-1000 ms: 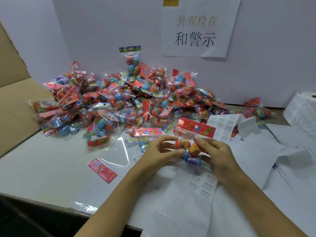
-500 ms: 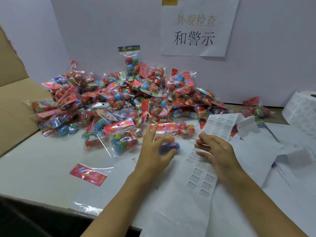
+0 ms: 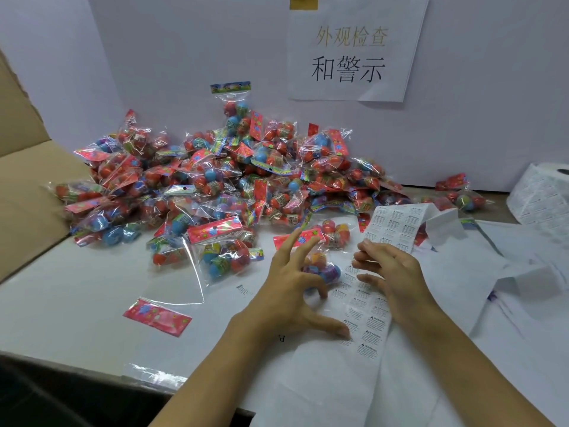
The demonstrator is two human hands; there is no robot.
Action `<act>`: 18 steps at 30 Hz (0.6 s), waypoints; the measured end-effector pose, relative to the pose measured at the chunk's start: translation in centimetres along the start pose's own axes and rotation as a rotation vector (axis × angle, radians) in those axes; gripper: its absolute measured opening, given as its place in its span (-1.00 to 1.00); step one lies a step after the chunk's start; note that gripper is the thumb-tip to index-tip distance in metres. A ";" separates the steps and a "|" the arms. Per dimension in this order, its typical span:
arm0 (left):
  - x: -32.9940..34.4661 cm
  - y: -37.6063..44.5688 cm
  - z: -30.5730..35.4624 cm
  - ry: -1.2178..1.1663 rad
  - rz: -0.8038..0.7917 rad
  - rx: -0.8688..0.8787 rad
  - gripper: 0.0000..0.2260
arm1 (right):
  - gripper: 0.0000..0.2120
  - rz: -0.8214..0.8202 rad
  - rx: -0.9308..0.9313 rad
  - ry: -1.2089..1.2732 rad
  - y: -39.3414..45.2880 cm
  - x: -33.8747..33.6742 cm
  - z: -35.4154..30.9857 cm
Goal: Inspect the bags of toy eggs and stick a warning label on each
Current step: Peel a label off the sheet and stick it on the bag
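Note:
A clear bag of toy eggs (image 3: 324, 269) with a red header card (image 3: 311, 235) lies on the white table in front of me. My left hand (image 3: 292, 288) rests over it with spread fingers, the thumb pressing the strip of warning labels (image 3: 368, 332). My right hand (image 3: 391, 272) lies on the same strip just right of the bag, its bent fingertips touching the labels. A big pile of egg bags (image 3: 215, 180) is heaped against the back wall.
A label roll (image 3: 538, 192) stands at the far right. Loose white backing paper (image 3: 492, 266) covers the right side. An empty bag with a red header (image 3: 157, 317) lies front left. A cardboard flap (image 3: 27, 192) borders the left. A paper sign (image 3: 354, 50) hangs on the wall.
Both hands held the bag up a second ago. It now lies on the table under my left hand, and my right hand has moved onto the label strip.

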State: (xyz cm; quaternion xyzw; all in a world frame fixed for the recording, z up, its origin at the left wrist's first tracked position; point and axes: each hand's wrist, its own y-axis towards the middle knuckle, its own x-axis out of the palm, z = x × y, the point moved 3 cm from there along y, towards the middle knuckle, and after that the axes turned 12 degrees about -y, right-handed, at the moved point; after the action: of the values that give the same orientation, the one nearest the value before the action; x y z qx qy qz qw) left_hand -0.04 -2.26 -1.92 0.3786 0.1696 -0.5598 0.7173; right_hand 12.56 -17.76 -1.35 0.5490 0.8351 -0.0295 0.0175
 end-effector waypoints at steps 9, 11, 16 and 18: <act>-0.2 0.2 -0.2 -0.136 0.053 -0.028 -0.74 | -0.91 -0.059 -0.090 -0.154 -0.6 0.0 -0.7; -0.6 0.2 0.0 -0.219 0.197 -0.004 -0.85 | -0.75 -0.182 -0.231 -0.245 -1.2 0.3 -1.3; -0.7 0.6 -0.6 -0.641 0.295 -0.066 -0.87 | -0.55 -0.292 -0.465 -0.533 -2.6 1.5 -1.6; -0.6 0.6 -0.7 -0.795 0.215 -0.120 -0.79 | -0.48 -0.235 -0.479 -0.535 -2.6 1.4 -1.6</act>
State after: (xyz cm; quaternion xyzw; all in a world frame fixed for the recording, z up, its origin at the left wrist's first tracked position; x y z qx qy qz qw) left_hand 0.42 -1.27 -1.78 0.1061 -0.1289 -0.5733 0.8021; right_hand 9.57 -17.41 0.23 0.4025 0.8417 0.0226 0.3592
